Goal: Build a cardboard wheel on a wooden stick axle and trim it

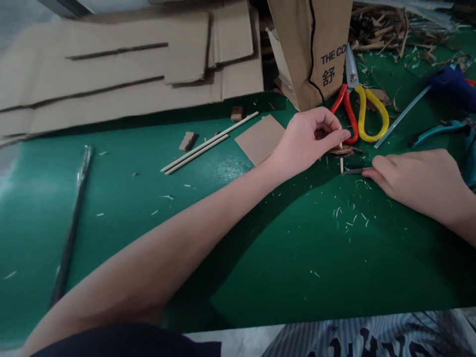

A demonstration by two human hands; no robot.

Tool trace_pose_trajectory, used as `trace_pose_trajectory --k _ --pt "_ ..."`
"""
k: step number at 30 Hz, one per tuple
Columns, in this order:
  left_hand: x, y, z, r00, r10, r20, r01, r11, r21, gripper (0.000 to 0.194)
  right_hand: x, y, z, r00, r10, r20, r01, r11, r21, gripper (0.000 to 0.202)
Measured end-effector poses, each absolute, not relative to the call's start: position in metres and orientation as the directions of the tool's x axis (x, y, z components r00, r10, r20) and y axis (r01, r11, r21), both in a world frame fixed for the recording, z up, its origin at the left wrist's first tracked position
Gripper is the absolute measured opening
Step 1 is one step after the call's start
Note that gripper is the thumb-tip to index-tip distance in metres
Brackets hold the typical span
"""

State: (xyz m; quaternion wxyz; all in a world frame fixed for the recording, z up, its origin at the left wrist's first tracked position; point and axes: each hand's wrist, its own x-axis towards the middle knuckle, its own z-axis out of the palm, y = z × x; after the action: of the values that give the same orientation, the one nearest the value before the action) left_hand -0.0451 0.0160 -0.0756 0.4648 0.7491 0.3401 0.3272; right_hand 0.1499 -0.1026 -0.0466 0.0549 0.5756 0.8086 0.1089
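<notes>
My left hand pinches the upper end of a short thin wooden stick. The stick stands upright and passes through a small stack of round cardboard discs just under my fingers. To the right, my right hand is closed on a knife, most of whose handle is hidden in the fist. Its narrow blade points left and meets the stick near the lower end. Pale curled shavings lie scattered on the green table below.
Scissors with one red and one yellow handle lie behind my hands, against a brown paper bag. Two wooden sticks, a cardboard square and small wood blocks lie left. Cardboard sheets and teal pliers flank these.
</notes>
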Motion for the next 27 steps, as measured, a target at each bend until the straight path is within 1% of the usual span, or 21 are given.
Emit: trace_pose_trajectory --k 5,8,11,17,22,27 --pt "-0.0458 0.0176 -0.0784 0.562 0.806 0.187 0.186 -0.343 0.921 0.021 0.1457 -0.0970 -0.0466 -0.250 0.966 0.071 0.935 0.221 0.279 0.055" --pt "-0.0459 0.0178 -0.0791 0.560 0.807 0.186 0.191 -0.344 0.919 0.021 0.1452 -0.0990 -0.0474 -0.302 0.953 0.033 0.913 0.279 0.298 0.054" --pt "-0.0458 0.0177 -0.0784 0.561 0.805 0.191 0.188 -0.349 0.918 0.021 0.1466 -0.1024 -0.0460 -0.349 0.937 0.012 0.899 0.331 0.289 0.053" --pt "-0.0458 0.0180 -0.0770 0.569 0.802 0.182 0.200 -0.350 0.915 0.020 0.1452 -0.0982 -0.0443 -0.273 0.960 0.061 0.927 0.246 0.285 0.054" --pt "-0.0459 0.0172 -0.0766 0.558 0.811 0.177 0.206 -0.342 0.917 0.020 0.1460 -0.1042 -0.0470 -0.340 0.940 0.008 0.904 0.324 0.278 0.053" --pt "-0.0453 0.0158 -0.0750 0.558 0.813 0.167 0.204 -0.330 0.922 0.020 0.1455 -0.0998 -0.0424 -0.282 0.958 0.052 0.929 0.259 0.265 0.052"
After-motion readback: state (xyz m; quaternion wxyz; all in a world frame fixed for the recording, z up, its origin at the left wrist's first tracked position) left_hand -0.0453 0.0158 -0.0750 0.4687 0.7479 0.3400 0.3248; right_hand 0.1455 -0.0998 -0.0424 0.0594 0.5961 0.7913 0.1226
